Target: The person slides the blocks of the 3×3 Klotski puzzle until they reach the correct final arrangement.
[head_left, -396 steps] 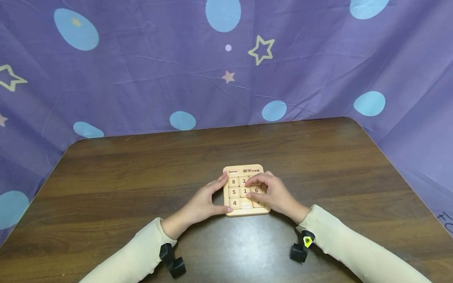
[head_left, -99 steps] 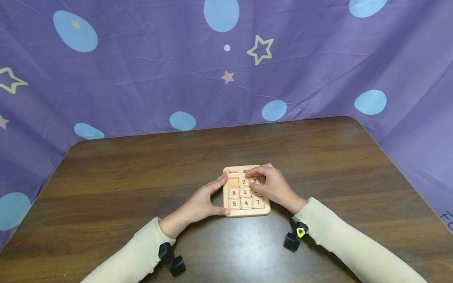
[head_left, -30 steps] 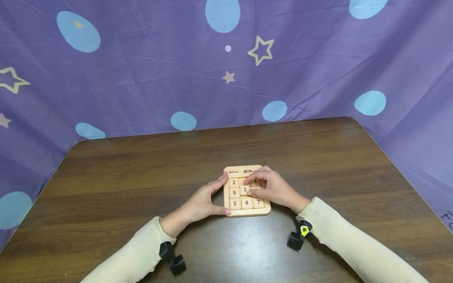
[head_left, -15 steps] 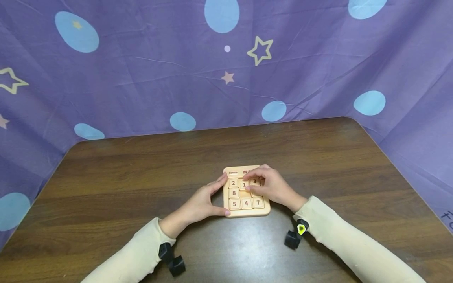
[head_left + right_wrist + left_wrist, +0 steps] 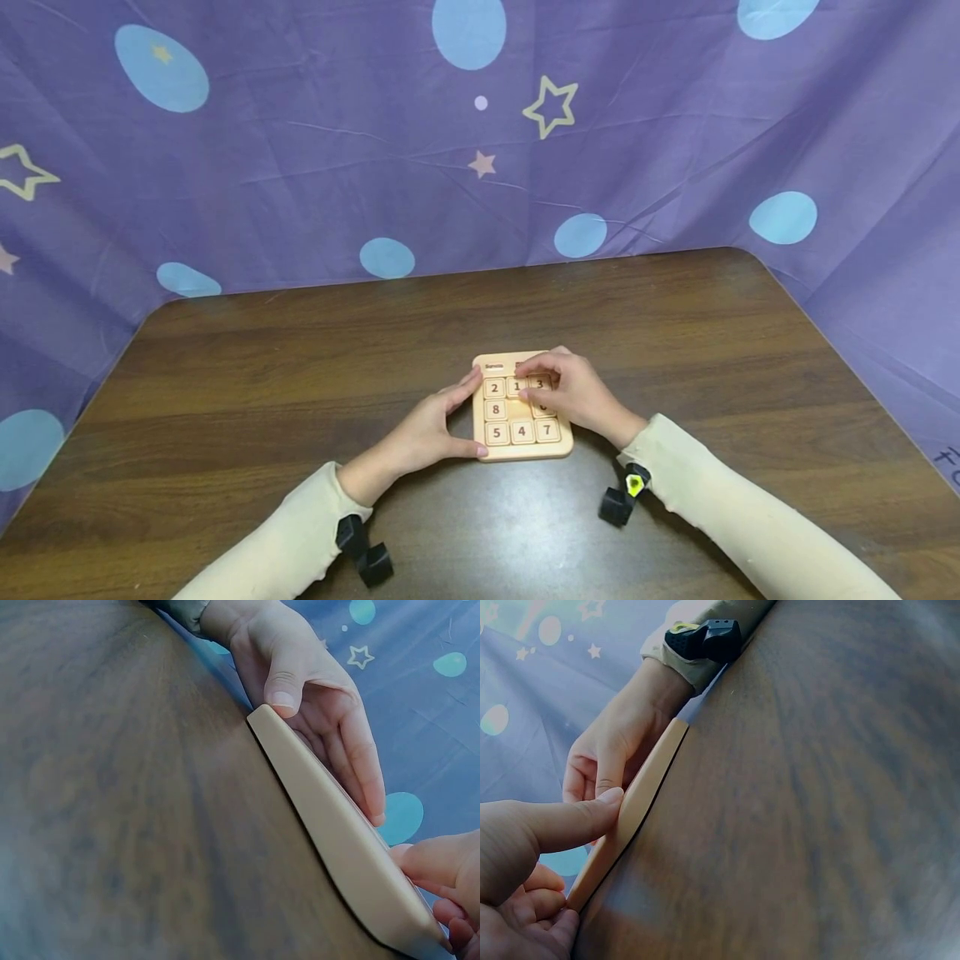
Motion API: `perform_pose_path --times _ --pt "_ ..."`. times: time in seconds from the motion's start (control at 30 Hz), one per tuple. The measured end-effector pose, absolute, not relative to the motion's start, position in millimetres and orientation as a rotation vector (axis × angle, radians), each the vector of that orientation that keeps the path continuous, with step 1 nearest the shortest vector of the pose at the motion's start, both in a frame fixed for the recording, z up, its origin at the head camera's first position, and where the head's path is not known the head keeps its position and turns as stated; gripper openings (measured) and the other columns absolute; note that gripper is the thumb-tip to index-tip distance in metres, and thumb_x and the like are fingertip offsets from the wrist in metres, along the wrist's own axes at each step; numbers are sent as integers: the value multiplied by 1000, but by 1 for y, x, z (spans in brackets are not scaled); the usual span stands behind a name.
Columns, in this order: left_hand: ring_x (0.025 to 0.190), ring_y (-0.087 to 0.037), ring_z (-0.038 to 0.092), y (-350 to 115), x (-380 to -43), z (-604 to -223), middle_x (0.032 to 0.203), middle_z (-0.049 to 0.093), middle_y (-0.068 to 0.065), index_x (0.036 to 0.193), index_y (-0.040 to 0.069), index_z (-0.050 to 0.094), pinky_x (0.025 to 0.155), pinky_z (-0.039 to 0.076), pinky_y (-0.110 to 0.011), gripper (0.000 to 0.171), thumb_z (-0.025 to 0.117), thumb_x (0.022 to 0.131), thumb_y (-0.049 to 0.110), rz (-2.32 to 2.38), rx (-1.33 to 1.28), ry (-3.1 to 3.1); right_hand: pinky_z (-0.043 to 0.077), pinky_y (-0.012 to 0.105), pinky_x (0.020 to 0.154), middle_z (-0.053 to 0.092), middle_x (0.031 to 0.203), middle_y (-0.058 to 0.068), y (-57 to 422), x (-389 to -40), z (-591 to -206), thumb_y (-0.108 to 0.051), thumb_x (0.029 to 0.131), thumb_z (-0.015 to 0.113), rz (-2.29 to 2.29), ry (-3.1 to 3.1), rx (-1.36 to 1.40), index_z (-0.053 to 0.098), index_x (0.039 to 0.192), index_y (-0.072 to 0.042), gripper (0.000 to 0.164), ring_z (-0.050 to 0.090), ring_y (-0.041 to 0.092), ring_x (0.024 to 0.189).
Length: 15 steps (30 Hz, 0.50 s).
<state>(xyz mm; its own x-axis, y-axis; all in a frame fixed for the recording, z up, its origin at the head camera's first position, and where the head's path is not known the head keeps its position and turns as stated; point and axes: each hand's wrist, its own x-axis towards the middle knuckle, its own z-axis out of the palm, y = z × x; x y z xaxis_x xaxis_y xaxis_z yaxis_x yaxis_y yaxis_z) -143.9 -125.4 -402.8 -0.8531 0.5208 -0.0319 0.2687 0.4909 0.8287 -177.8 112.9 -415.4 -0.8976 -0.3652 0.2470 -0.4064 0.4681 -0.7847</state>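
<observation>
A wooden number slide puzzle (image 5: pixel 525 452) lies flat on the table, its frame printed with dark lettering along the top. My left hand (image 5: pixel 420 427) holds the frame's left side, thumb at the lower corner and fingertips near the upper one. With thumb and forefinger my right hand (image 5: pixel 581 393) pinches the tile marked 1 (image 5: pixel 515 387), in the middle of the top row. Left of it sits tile 2 (image 5: pixel 494 388); tile 3 (image 5: pixel 539 384) is to its right. Below tile 1 the centre cell is bare. The right hand partly covers tile 6 (image 5: pixel 543 409).
The brown wooden table (image 5: pixel 315 358) extends all round the puzzle. A purple cloth (image 5: pixel 300 150) with blue spots and stars hangs behind its far edge. Black cameras hang at the left cuff (image 5: pixel 363 550) and right cuff (image 5: pixel 622 500).
Tile 1 has slid from the centre cell up into the top row within the last second. Before that, tile 2 moved left into the corner. The left hand has stayed put.
</observation>
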Motion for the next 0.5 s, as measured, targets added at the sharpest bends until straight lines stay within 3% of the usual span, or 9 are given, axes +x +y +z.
perform_pose_path --times 0.5 --pt "141 -26 21 -125 -143 -400 154 23 -10 144 -1 31 115 15 -44 95 84 68 15 1308 663 2444 41 24 66 66 94 -1 112 -177 -416 -11 73 79 1443 -2651 663 73 96 -12 24 49 13 78"
